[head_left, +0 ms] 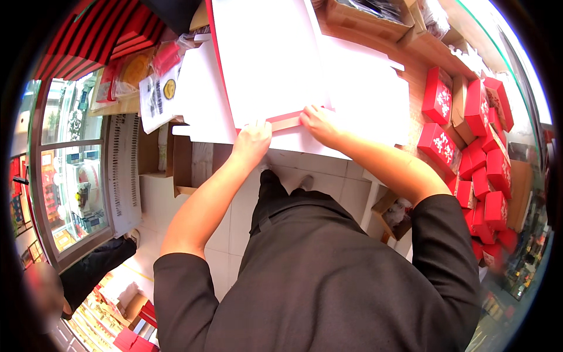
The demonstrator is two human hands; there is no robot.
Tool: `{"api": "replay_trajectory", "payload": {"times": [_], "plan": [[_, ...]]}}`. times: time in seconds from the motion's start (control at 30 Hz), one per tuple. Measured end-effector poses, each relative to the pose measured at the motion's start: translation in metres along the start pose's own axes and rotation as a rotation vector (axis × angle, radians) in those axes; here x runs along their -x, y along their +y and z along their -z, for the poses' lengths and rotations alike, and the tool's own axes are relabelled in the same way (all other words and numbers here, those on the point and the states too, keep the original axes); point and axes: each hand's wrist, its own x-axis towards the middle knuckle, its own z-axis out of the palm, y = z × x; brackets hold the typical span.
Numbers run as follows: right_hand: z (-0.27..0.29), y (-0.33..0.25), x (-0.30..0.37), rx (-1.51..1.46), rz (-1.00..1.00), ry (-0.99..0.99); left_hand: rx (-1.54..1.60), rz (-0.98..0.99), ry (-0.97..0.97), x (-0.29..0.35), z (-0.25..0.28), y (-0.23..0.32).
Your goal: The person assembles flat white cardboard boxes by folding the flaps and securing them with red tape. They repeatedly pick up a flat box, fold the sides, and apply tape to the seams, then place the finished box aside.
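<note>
A large white cardboard piece with red edges [275,58] lies in front of me, and a beige strip [285,123] runs along its near edge. At the strip's left end my left hand [253,139] is closed, its fingers bent over the cardboard's near corner. My right hand [319,124] pinches the strip's other end, thumb and fingers together. Beneath the cardboard, white flat sheets with cut tabs [369,94] spread over the table to both sides. The fingertips' undersides are hidden.
Red boxes with white print [438,146] are piled at the right. Cardboard boxes [369,17] stand at the back. Plastic-wrapped packets [161,97] lie left, below stacked red items [105,35]. Another person's dark-clothed leg [97,270] shows at the lower left.
</note>
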Motion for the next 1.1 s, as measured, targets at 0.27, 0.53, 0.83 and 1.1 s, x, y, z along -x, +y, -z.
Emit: {"api": "replay_trajectory", "payload": {"times": [0.27,0.53,0.83,1.1], "plan": [[0.027,0.034,-0.043,-0.275,-0.156,-0.389,0.322,0.323,-0.393,-0.040,0.003,-0.025],[0.022,0.015,-0.059,-0.553,-0.492,-0.289,0.412,0.504,-0.227,-0.046,-0.008,0.009],[-0.035,-0.008,-0.046,-0.399,-0.484,0.191,0.386,0.572,-0.090,-0.041,-0.025,0.012],[-0.026,0.006,-0.035,-0.299,-0.606,0.086,0.269,0.596,0.105,-0.042,-0.034,0.003]]}}
